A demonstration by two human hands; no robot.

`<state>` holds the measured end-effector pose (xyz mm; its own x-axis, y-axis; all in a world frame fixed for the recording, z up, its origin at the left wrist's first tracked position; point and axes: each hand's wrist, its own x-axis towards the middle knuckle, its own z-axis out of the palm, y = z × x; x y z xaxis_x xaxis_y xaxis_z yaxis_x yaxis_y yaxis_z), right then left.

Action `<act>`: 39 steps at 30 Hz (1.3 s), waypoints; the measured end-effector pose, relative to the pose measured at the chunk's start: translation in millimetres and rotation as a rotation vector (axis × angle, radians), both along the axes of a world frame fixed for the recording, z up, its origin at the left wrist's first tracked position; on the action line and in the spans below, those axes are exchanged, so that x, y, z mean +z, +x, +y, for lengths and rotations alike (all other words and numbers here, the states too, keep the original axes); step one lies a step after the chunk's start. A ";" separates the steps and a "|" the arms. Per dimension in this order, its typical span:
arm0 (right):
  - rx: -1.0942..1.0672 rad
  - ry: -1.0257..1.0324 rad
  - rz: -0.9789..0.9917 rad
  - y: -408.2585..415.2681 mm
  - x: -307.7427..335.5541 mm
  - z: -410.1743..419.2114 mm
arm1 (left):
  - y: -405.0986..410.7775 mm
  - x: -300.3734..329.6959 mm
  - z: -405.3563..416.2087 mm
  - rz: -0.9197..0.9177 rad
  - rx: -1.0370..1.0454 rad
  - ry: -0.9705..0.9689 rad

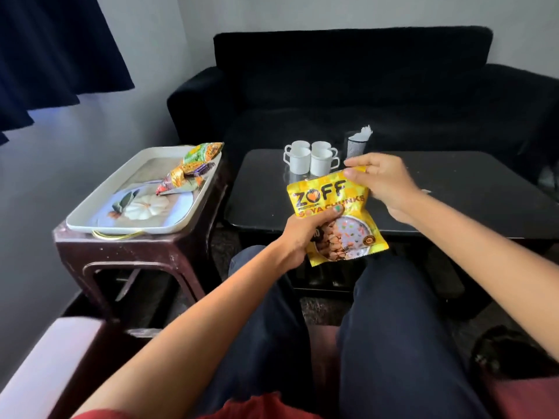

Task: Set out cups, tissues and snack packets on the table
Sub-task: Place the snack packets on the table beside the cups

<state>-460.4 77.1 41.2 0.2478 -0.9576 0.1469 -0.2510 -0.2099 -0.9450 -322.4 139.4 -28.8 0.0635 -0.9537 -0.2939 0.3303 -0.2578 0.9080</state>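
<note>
A seated person holds a yellow packet [335,216] in both hands above the near edge of the dark desk [453,189]. The left hand [305,234] grips the packet's lower left part, thumb laid across the front over the printed words and fingers closed behind it. The right hand [384,182] pinches the packet's top right corner between thumb and fingers. The packet is tilted, its top leaning away from the person, and it does not touch the desk.

Just beyond the hands, four white cups [311,157] stand upright in a tight cluster on the desk, handles pointing outward. Right of the cups, and just beyond the right hand, a mesh holder [356,146] stands with white tissues [364,133] sticking out of its top.

Well to the left of the left hand, a white tray [99,219] with a pumpkin picture rests on a dark brown stool [127,252]. At the tray's far end lie more snack packets [190,167] in green, orange and purple wrappers, piled against each other; how many there are cannot be told.

Beyond the desk stands a black sofa [363,86]. The person's legs, in dark trousers [402,343], stretch out below the hands towards the desk.
</note>
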 end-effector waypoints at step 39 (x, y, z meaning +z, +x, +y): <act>-0.071 -0.260 0.836 84.0 -186.4 -83.7 | 69.5 -110.2 -110.3 -1.595 -0.162 -0.093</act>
<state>-376.4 -6.6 -145.3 0.3132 -0.9362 0.1596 -0.8601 -0.3509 -0.3703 -252.9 29.1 -139.0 0.1344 -0.9906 0.0269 -0.9477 -0.1206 0.2954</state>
